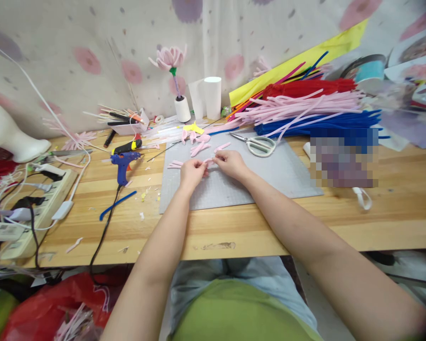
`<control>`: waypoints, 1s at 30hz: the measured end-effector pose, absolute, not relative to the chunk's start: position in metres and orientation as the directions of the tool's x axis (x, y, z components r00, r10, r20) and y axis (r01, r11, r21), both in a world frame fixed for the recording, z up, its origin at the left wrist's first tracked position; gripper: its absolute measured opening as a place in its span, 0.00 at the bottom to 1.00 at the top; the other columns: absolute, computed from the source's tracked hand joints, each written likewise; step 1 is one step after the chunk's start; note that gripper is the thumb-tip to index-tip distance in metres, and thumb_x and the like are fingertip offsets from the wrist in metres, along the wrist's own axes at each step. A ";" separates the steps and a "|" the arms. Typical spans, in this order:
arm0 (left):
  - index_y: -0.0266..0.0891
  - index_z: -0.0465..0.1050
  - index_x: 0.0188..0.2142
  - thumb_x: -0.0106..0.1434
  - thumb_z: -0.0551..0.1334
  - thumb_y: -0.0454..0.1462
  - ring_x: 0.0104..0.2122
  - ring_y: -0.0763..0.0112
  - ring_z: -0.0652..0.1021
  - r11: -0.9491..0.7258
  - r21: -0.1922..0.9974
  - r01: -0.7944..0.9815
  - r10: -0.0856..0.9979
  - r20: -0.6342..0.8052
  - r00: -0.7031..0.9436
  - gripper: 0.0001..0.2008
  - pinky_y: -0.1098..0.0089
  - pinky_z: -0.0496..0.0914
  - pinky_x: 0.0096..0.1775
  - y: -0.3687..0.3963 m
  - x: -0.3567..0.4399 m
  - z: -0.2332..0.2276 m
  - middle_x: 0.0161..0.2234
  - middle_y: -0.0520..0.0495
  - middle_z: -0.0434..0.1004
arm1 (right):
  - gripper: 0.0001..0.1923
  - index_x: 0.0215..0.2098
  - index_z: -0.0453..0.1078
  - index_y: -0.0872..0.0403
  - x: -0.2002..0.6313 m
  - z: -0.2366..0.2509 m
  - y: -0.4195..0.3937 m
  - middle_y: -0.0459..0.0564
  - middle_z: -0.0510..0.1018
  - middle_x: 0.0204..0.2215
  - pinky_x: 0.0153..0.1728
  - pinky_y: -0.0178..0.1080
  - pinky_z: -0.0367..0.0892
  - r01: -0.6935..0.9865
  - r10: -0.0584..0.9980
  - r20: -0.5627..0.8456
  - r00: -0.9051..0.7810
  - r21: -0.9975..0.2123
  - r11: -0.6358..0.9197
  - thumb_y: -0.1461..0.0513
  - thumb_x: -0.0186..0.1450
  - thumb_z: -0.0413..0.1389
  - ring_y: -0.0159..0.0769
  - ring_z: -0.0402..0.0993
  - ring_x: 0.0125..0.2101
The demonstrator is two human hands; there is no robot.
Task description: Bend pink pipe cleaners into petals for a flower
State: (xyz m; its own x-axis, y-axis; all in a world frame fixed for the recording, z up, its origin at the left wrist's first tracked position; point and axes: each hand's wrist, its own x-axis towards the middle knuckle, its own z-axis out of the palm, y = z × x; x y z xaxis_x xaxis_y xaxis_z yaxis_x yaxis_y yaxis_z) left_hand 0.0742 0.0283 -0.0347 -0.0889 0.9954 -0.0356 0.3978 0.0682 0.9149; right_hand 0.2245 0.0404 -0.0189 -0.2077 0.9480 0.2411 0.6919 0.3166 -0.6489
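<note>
My left hand (192, 172) and my right hand (230, 164) meet over a grey cutting mat (277, 175) on a wooden table (234, 227). Both pinch a short pink pipe cleaner piece (208, 162) held between their fingertips. More bent pink pieces (199, 148) lie on the mat just beyond my hands, and two others (175, 164) lie left of my left hand. White-handled scissors (258, 144) rest on the mat to the right.
A blue glue gun (123, 163) lies left of the mat, its cord running off the front edge. A power strip (35, 208) sits at the far left. Bundles of pink, blue and red pipe cleaners (312, 109) are stacked at the back right. A pink flower (170, 59) stands at the back.
</note>
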 end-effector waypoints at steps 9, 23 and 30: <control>0.37 0.74 0.28 0.55 0.59 0.41 0.22 0.73 0.76 0.018 0.864 0.502 0.991 0.051 -0.124 0.09 0.72 0.69 0.31 0.026 0.072 -0.034 0.21 0.49 0.76 | 0.12 0.22 0.68 0.56 0.225 -0.020 0.040 0.46 0.70 0.20 0.25 0.33 0.49 0.741 0.943 0.193 -0.270 -0.584 0.332 0.59 0.59 0.49 0.29 0.59 0.22; 0.36 0.75 0.27 0.54 0.62 0.40 0.22 0.71 0.76 0.120 0.890 0.439 0.993 -0.104 -0.059 0.08 0.70 0.70 0.30 0.031 0.068 -0.029 0.19 0.49 0.75 | 0.11 0.25 0.69 0.55 0.223 -0.026 0.037 0.50 0.74 0.24 0.27 0.34 0.50 0.805 0.947 0.197 -0.254 -0.500 0.319 0.60 0.60 0.49 0.33 0.64 0.26; 0.34 0.75 0.29 0.53 0.63 0.41 0.21 0.75 0.75 0.063 0.951 0.302 0.996 -0.077 0.036 0.10 0.75 0.70 0.27 0.031 0.063 -0.035 0.22 0.48 0.76 | 0.15 0.29 0.71 0.55 0.223 -0.026 0.036 0.50 0.75 0.26 0.28 0.34 0.52 0.771 0.944 0.213 -0.253 -0.545 0.329 0.53 0.61 0.50 0.34 0.66 0.28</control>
